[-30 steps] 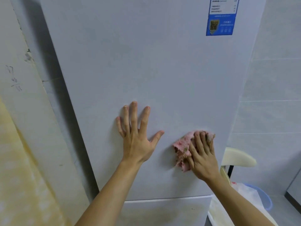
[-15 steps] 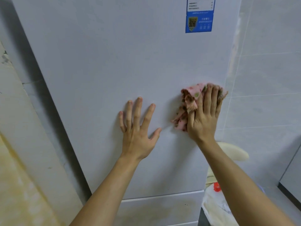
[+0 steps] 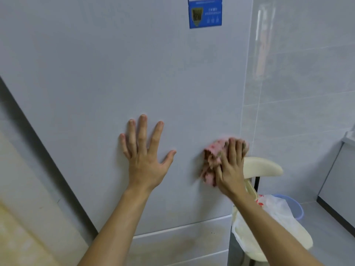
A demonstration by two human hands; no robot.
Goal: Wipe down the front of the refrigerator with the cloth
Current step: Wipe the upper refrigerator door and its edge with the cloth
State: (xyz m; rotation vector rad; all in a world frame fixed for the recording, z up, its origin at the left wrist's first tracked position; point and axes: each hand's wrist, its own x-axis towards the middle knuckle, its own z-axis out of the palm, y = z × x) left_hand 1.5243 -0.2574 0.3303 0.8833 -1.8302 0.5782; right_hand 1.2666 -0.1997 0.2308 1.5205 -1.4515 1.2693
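Two bare hands are up on the pale grey flat-fronted refrigerator door [image 3: 134, 73]. Left hand [image 3: 145, 162] is flat against it, fingers spread wide, holding nothing. Right hand [image 3: 230, 169] presses a crumpled pink patterned cloth [image 3: 212, 160] onto the door near its right edge, fingers laid over it, kinda blurry. Blue sticker [image 3: 205, 13] sits up top. Cream chair back [image 3: 263, 167], white plastic bag [image 3: 274, 210] and blue plastic bin [image 3: 296, 206] are off to the right.

The right hand [image 3: 231, 167] and pink cloth [image 3: 212, 160] look blurry. The blue sticker [image 3: 205, 13] above them is cut off.
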